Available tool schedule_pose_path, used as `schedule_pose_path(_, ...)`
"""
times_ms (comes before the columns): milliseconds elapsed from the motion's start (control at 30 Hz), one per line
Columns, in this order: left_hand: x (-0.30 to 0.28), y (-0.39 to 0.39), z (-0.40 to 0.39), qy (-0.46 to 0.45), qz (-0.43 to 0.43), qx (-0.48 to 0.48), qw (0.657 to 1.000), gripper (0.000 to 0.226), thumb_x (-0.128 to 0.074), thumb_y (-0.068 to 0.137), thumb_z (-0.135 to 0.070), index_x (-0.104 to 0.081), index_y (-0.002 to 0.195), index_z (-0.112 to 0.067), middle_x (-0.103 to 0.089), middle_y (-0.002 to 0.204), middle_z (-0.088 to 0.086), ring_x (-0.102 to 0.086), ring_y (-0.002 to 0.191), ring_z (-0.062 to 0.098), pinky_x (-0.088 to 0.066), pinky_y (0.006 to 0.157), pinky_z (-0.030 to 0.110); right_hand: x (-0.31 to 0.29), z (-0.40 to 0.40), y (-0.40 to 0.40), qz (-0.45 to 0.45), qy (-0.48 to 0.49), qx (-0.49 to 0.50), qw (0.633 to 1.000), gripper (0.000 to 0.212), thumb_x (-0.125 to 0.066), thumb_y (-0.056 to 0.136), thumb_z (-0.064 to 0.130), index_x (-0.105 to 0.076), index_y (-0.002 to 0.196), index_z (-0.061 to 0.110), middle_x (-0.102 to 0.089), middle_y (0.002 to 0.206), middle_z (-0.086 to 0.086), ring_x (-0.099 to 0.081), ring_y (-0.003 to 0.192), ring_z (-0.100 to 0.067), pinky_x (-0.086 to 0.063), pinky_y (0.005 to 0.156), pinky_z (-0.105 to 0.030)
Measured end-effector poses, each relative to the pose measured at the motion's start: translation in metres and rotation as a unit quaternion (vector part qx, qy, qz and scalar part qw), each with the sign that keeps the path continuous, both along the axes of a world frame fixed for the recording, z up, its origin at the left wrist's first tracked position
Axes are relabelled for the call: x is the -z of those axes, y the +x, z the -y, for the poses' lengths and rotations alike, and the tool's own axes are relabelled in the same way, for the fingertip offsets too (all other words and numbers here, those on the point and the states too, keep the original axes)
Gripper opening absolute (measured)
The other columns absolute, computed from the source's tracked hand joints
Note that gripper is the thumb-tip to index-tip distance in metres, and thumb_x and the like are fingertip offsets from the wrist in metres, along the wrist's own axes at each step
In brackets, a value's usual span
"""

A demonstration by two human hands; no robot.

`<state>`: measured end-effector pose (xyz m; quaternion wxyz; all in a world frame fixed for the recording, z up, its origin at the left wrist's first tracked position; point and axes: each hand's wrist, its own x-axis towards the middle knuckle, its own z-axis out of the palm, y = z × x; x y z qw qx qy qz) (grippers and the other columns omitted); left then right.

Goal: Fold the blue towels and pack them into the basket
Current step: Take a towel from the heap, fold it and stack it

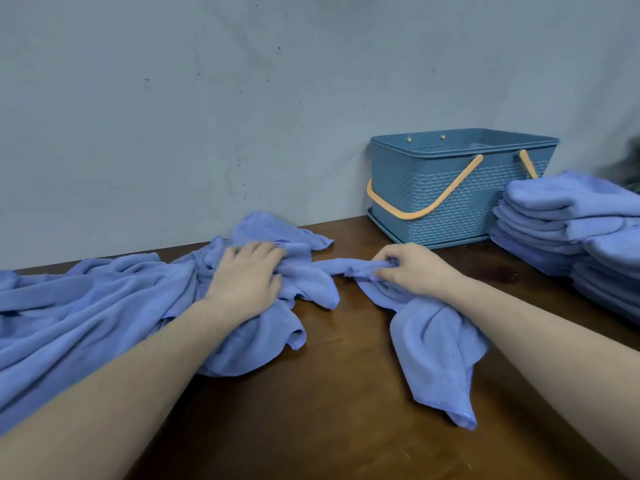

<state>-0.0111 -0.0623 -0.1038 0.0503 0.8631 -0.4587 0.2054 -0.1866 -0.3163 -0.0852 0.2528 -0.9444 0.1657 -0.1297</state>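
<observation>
1 woven-pattern plastic basket [450, 199]; left hand [247, 275] flat on towel heap [90, 306]; right hand [412, 270] pinches crumpled towel [433, 344]; folded stack [571, 230].

Plain workroom, maybe laundry: scuffed grey wall [207, 98], dark wooden table [329, 393], stack of folded towels [571, 216].
</observation>
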Motion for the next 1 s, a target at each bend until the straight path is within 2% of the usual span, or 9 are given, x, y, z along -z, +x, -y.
schedule_pose_path(133, -0.004, -0.025, 0.023, -0.017, -0.193, 0.014, 0.981, 0.041, -0.033, 0.104, -0.045, -0.037, 0.145, -0.042, -0.067, 0.082, -0.013, -0.061, 0.076, 0.01, -0.052, 0.067, 0.038, -0.002, -0.009, 0.017, 0.061, 0.093, 0.024, 0.993, 0.012, -0.066, 0.095, 0.021, -0.067, 0.097, 0.009, -0.068, 0.088, 0.004, -0.062, 0.082, -0.011, -0.045, 0.071, -0.02)
schedule_pose_path(267, 0.009, 0.0, 0.023, 0.053, -0.138, -0.105, 0.983, 0.056, -0.021, 0.1, -0.066, -0.056, 0.134, -0.037, -0.064, 0.128, -0.008, -0.061, 0.11, 0.018, -0.052, 0.084, 0.037, -0.004, -0.017, 0.024, 0.048, 0.179, 0.036, 0.982, 0.02, -0.059, 0.1, 0.029, -0.062, 0.104, 0.01, -0.067, 0.087, -0.003, -0.059, 0.074, -0.012, -0.045, 0.065, -0.022)
schedule_pose_path(367, 0.008, 0.017, 0.021, 0.089, -0.114, -0.163, 0.976, 0.058, -0.023, 0.101, -0.063, -0.058, 0.134, -0.031, -0.062, 0.13, -0.001, -0.058, 0.115, 0.023, -0.045, 0.091, 0.038, -0.004, -0.018, 0.024, 0.058, 0.232, 0.04, 0.97, 0.021, -0.056, 0.102, 0.031, -0.062, 0.106, 0.012, -0.069, 0.104, -0.008, -0.061, 0.088, -0.014, -0.046, 0.081, -0.032)
schedule_pose_path(467, 0.002, 0.005, 0.027, 0.004, -0.089, -0.114, 0.99, 0.05, -0.029, 0.102, -0.057, -0.065, 0.127, -0.032, -0.059, 0.135, -0.006, -0.05, 0.121, 0.024, -0.035, 0.095, 0.041, -0.007, -0.022, 0.021, 0.075, 0.317, 0.033, 0.945, 0.016, -0.056, 0.102, 0.03, -0.062, 0.098, 0.016, -0.065, 0.097, -0.003, -0.059, 0.092, -0.015, -0.045, 0.085, -0.034)
schedule_pose_path(600, -0.01, -0.022, 0.046, -0.133, -0.307, -0.037, 0.942, 0.06, -0.032, 0.092, -0.077, -0.068, 0.112, -0.033, -0.061, 0.122, -0.011, -0.046, 0.129, 0.022, -0.033, 0.105, 0.045, -0.011, -0.033, 0.011, 0.094, 0.494, 0.017, 0.864, 0.01, -0.059, 0.1, 0.019, -0.06, 0.091, 0.015, -0.062, 0.086, -0.008, -0.061, 0.08, -0.019, -0.049, 0.076, -0.034)
schedule_pose_path(667, -0.018, -0.032, 0.049, -0.137, -0.396, -0.012, 0.908, 0.072, -0.029, 0.078, -0.091, -0.066, 0.086, -0.03, -0.062, 0.097, -0.009, -0.058, 0.112, 0.022, -0.041, 0.103, 0.048, -0.017, -0.039, 0.001, 0.096, 0.573, -0.005, 0.814, 0.005, -0.06, 0.098, 0.014, -0.059, 0.094, 0.011, -0.062, 0.09, -0.015, -0.064, 0.083, -0.025, -0.053, 0.079, -0.038)
schedule_pose_path(767, -0.022, -0.044, 0.046, -0.121, -0.499, 0.025, 0.858, 0.062, -0.033, 0.08, -0.091, -0.067, 0.074, -0.039, -0.067, 0.094, -0.013, -0.06, 0.1, 0.013, -0.042, 0.104, 0.042, -0.03, -0.049, -0.018, 0.094, 0.641, -0.039, 0.761, 0.014, -0.052, 0.102, 0.016, -0.062, 0.098, 0.007, -0.067, 0.099, -0.019, -0.068, 0.093, -0.032, -0.058, 0.089, -0.044)
schedule_pose_path(900, -0.021, -0.06, 0.047, -0.064, -0.45, 0.029, 0.89, 0.095, -0.014, 0.074, -0.096, -0.07, 0.116, -0.032, -0.062, 0.136, -0.005, -0.05, 0.133, 0.022, -0.031, 0.115, 0.053, -0.047, -0.06, -0.041, 0.096, 0.687, -0.054, 0.718, 0.034, -0.045, 0.106, 0.028, -0.063, 0.086, 0.007, -0.069, 0.084, -0.015, -0.071, 0.078, -0.025, -0.056, 0.078, -0.039)
schedule_pose_path(1000, -0.028, -0.078, 0.049, -0.119, -0.576, 0.074, 0.805, 0.093, -0.028, 0.081, -0.092, -0.064, 0.132, -0.022, -0.063, 0.136, -0.005, -0.055, 0.129, 0.016, -0.035, 0.117, 0.046, -0.057, -0.067, -0.052, 0.094, 0.683, -0.078, 0.72, 0.047, -0.044, 0.105, 0.043, -0.068, 0.085, 0.008, -0.07, 0.082, -0.012, -0.072, 0.076, -0.021, -0.059, 0.071, -0.032)
